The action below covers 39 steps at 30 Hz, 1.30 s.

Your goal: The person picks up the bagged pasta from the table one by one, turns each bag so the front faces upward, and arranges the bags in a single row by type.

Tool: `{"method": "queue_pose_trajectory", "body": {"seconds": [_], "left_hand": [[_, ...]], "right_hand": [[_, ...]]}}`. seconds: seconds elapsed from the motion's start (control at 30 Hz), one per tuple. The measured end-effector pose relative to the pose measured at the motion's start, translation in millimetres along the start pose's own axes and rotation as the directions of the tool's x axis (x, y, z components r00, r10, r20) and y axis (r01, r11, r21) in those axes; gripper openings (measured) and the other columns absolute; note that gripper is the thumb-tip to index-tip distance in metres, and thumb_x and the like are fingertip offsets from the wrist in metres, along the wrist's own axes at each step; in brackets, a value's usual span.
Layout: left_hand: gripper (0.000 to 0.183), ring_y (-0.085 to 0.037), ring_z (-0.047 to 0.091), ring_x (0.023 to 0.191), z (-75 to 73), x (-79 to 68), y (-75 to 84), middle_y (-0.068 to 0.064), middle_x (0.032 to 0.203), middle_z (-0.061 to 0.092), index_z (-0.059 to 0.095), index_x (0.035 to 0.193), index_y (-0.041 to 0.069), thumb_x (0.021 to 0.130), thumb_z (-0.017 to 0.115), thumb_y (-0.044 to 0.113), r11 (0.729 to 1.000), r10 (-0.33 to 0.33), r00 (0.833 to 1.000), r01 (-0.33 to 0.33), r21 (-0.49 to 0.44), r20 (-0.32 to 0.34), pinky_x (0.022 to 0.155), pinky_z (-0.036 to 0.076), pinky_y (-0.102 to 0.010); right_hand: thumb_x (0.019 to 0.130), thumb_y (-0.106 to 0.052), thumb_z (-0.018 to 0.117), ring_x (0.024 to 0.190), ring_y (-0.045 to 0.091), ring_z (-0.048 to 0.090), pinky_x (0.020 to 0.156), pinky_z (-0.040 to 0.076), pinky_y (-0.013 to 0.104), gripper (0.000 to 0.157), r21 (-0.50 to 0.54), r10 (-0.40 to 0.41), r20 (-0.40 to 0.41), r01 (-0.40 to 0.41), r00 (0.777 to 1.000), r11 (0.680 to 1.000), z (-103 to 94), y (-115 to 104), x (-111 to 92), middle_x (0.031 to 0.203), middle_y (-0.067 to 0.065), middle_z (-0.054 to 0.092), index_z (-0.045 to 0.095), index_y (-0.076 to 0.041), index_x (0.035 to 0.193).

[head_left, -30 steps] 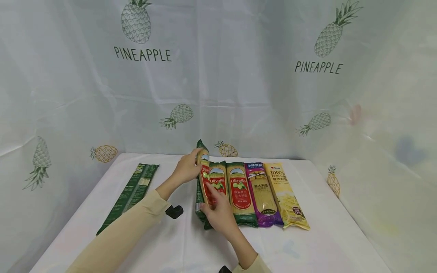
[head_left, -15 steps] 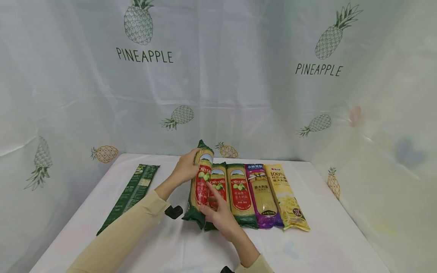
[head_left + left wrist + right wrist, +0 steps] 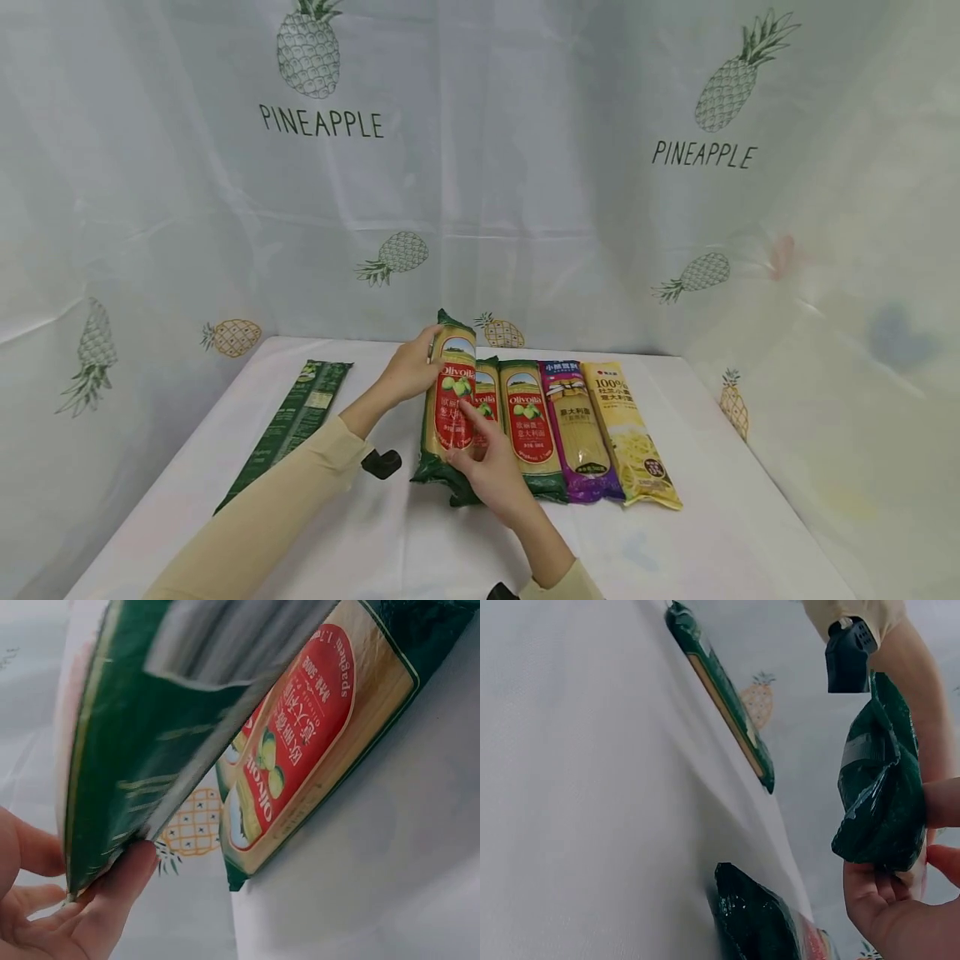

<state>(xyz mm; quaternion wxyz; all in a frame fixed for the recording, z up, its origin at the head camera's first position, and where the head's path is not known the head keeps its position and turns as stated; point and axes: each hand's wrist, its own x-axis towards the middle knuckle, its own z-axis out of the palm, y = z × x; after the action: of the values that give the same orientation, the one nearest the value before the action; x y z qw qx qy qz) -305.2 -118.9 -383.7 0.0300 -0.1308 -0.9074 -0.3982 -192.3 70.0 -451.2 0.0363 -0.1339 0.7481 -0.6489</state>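
A green-ended Olivoila spaghetti pack (image 3: 453, 417) is held tilted over the left end of a row of packs, its red label toward the head view. My left hand (image 3: 410, 367) grips its upper left edge; in the left wrist view the thumb and fingers (image 3: 135, 870) pinch that edge. My right hand (image 3: 497, 477) holds the lower right side, with thumb and fingers around the green end (image 3: 885, 780) in the right wrist view. Partly covered behind it lies a matching spaghetti pack (image 3: 487, 387), beside another Olivoila pack (image 3: 531, 417).
Further right in the row lie a purple pasta pack (image 3: 581, 417) and a yellow one (image 3: 630, 425). A green pack (image 3: 292, 425) lies back side up at the left of the white-covered table (image 3: 735, 517). A pineapple-print curtain (image 3: 525, 183) hangs behind.
The held spaghetti pack has turned from nearly edge-on to showing its front label. It covers more of the pack behind it. Both hands stay in nearly the same place.
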Motion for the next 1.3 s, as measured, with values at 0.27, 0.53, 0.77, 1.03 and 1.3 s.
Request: {"method": "queue_pose_trajectory", "body": {"seconds": [0.27, 0.53, 0.77, 1.03, 1.3], "left_hand": [[0.068, -0.037, 0.071, 0.109, -3.3, -0.7, 1.0, -0.028, 0.14, 0.063, 0.033, 0.166, 0.01, 0.107, 0.063, 0.026, 0.997, 0.021, 1.0, -0.021, 0.073, -0.003, 0.077, 0.057, -0.045], [0.07, -0.034, 0.071, 0.102, -4.9, -1.9, -2.1, -0.028, 0.135, 0.066, 0.032, 0.166, 0.01, 0.107, 0.064, 0.027, 0.999, 0.017, 1.0, -0.016, 0.043, -0.009, 0.078, 0.055, -0.046], [0.068, -0.025, 0.062, 0.084, -5.3, -1.7, -5.5, -0.017, 0.119, 0.064, 0.033, 0.167, 0.018, 0.107, 0.065, 0.021, 0.995, -0.044, 0.999, 0.043, -0.089, -0.004, 0.068, 0.049, -0.037], [0.065, -0.029, 0.069, 0.102, -7.5, -3.2, -8.2, -0.02, 0.128, 0.063, 0.032, 0.168, 0.021, 0.109, 0.06, 0.017, 0.957, -0.137, 0.99, 0.139, -0.255, 0.026, 0.087, 0.058, -0.044], [0.067, -0.031, 0.071, 0.104, -9.6, -3.2, -5.2, -0.021, 0.135, 0.061, 0.027, 0.169, 0.027, 0.111, 0.057, 0.015, 0.937, -0.114, 0.991, 0.131, -0.324, 0.071, 0.089, 0.059, -0.047]], "right_hand": [[0.097, -0.007, 0.076, 0.104, 0.023, 0.065, 0.076, 0.059, 0.023, 0.073, -0.053, -0.047, -0.031, 0.046, 0.998, 0.998, 1.0, -3, -3, 0.128, 0.015, 0.05, 0.048, -0.024, 0.162], [0.094, -0.008, 0.081, 0.086, 0.019, 0.06, 0.067, 0.054, 0.021, 0.072, -0.205, -0.11, -0.066, 0.094, 0.992, 0.974, 2.3, -6, -4, 0.117, 0.014, 0.048, 0.053, -0.024, 0.159], [0.094, -0.016, 0.083, 0.089, 0.019, 0.061, 0.071, 0.055, 0.023, 0.079, -0.258, -0.102, -0.07, 0.081, 0.992, 0.963, 1.0, -5, -4, 0.128, 0.015, 0.055, 0.046, -0.028, 0.163], [0.102, -0.023, 0.073, 0.11, 0.025, 0.061, 0.089, 0.056, 0.038, 0.083, -0.001, 0.11, 0.035, -0.11, 0.993, 0.994, -9.9, -3, -3, 0.142, 0.017, 0.057, 0.027, -0.034, 0.17], [0.1, -0.016, 0.074, 0.106, 0.025, 0.063, 0.078, 0.061, 0.038, 0.088, 0.104, 0.134, 0.118, -0.147, 0.984, 0.984, -13.6, -1, -4, 0.145, 0.018, 0.051, 0.025, -0.034, 0.171]]}}
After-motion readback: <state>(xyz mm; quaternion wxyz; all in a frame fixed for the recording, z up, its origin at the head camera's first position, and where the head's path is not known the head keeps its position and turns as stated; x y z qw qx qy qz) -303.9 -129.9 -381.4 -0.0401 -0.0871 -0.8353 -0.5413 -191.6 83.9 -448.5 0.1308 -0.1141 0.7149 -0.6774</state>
